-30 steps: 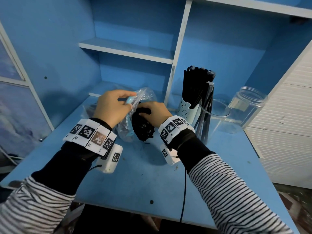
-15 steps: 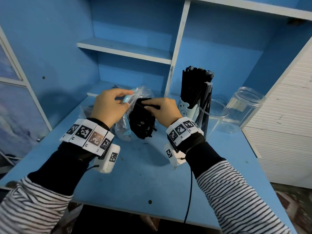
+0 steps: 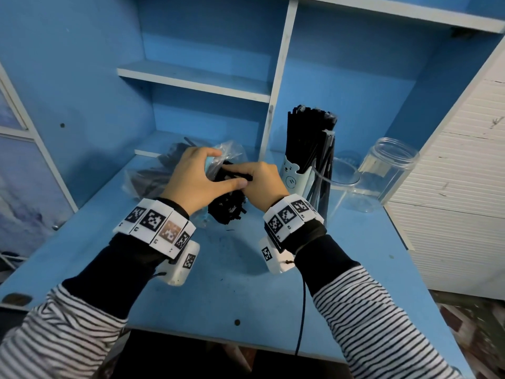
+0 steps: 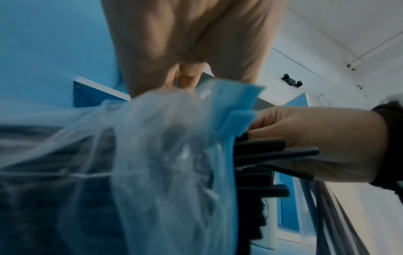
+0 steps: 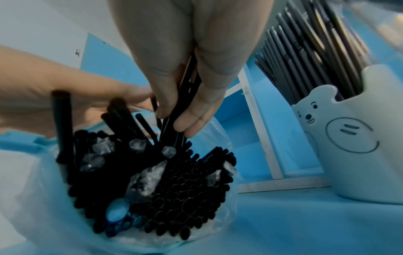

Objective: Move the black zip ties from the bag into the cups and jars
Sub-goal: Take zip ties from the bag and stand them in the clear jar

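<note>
My left hand (image 3: 218,165) pinches the top of a clear plastic bag (image 3: 231,149) by its blue zip strip (image 4: 235,107), just above the blue table. A thick bundle of black zip ties (image 3: 226,212) sticks out of the bag's mouth (image 5: 174,189). My right hand (image 3: 237,173) reaches in from the right, and its thumb and fingers (image 5: 191,124) pinch a few ties (image 5: 185,82) at the top of the bundle. To the right, a white bear cup (image 3: 293,176) stands packed with upright ties (image 3: 308,138).
A clear cup (image 3: 341,181) with a few ties leaning in it stands right of the bear cup, and a clear jar (image 3: 388,170) beyond that. A second bag of ties (image 3: 155,173) lies at the back left. Shelves and a divider rise behind.
My right hand has shifted slightly right with a few ties pinched. My left thumb has come across the bag mouth toward it. The bag stays where it was.
</note>
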The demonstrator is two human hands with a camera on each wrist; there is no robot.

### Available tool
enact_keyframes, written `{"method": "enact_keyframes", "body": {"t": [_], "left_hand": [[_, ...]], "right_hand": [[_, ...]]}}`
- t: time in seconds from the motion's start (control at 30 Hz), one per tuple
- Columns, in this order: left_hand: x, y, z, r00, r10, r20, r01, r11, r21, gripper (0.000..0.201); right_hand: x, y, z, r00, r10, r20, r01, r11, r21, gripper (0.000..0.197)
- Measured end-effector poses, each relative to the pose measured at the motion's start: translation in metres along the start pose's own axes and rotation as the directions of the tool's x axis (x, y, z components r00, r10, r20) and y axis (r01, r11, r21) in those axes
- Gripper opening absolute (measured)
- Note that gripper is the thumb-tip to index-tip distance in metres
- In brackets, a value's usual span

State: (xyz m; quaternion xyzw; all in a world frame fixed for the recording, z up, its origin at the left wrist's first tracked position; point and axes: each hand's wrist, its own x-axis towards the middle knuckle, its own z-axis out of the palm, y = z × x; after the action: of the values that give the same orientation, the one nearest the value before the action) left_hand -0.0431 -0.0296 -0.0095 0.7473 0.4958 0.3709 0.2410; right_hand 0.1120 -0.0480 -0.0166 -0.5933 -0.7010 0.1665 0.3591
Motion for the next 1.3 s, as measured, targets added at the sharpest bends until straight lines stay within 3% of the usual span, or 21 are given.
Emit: {"method": "enact_keyframes", "body": {"t": [0.23,0.47,0.57,0.63,0.7,0.77,0.83,0.9,1.0,1.13,1.3], "left_hand": [[0.008,-0.013,0.001,0.993,0.040,-0.111,-0.038,0.999,0.021,0.038],[0.008,-0.010,-0.002,0.989,0.053,-0.142,-0.051,0.999,0.016,0.033],[0.003,0.001,-0.003,0.975,0.139,-0.172,-0.137,0.990,0.025,0.037],[-0.002,0.015,-0.002,0.964,0.248,-0.096,-0.248,0.969,0.010,0.042],[-0.007,0.032,0.003,0.943,0.326,0.073,-0.328,0.944,0.031,0.055],[-0.007,0.042,0.014,0.916,0.327,0.231,-0.364,0.921,0.140,0.070],[-0.001,0.048,0.026,0.905,0.296,0.306,-0.369,0.904,0.218,0.076],[0.007,0.052,0.036,0.900,0.306,0.309,-0.386,0.889,0.246,0.065],[0.010,0.062,0.044,0.906,0.340,0.253,-0.397,0.890,0.223,0.015],[0.009,0.075,0.050,0.895,0.412,0.169,-0.434,0.892,0.125,0.034],[0.000,0.094,0.051,0.881,0.444,0.162,-0.439,0.896,-0.064,0.014]], "right_hand": [[-0.014,0.004,-0.020,0.998,0.038,-0.040,-0.038,0.999,0.002,0.025],[-0.038,0.001,-0.057,0.999,0.040,-0.015,-0.041,0.997,-0.068,0.024],[-0.048,-0.007,-0.073,0.999,0.046,-0.001,-0.046,0.995,-0.092,0.024],[-0.054,-0.014,-0.083,0.999,0.053,0.009,-0.052,0.990,-0.130,0.024],[-0.059,-0.019,-0.093,0.999,0.050,0.013,-0.047,0.985,-0.168,0.023],[-0.065,-0.024,-0.103,0.999,0.048,0.016,-0.044,0.981,-0.189,0.023],[-0.073,-0.027,-0.112,0.999,0.043,0.014,-0.039,0.980,-0.193,0.023],[-0.080,-0.031,-0.122,1.000,0.024,0.006,-0.022,0.978,-0.209,0.023],[-0.087,-0.035,-0.137,1.000,0.011,0.003,-0.010,0.973,-0.229,0.023],[-0.095,-0.046,-0.159,0.999,-0.010,-0.051,-0.001,0.979,-0.205,0.025],[-0.094,-0.063,-0.178,0.959,-0.127,-0.252,0.074,0.975,-0.211,0.032]]}}
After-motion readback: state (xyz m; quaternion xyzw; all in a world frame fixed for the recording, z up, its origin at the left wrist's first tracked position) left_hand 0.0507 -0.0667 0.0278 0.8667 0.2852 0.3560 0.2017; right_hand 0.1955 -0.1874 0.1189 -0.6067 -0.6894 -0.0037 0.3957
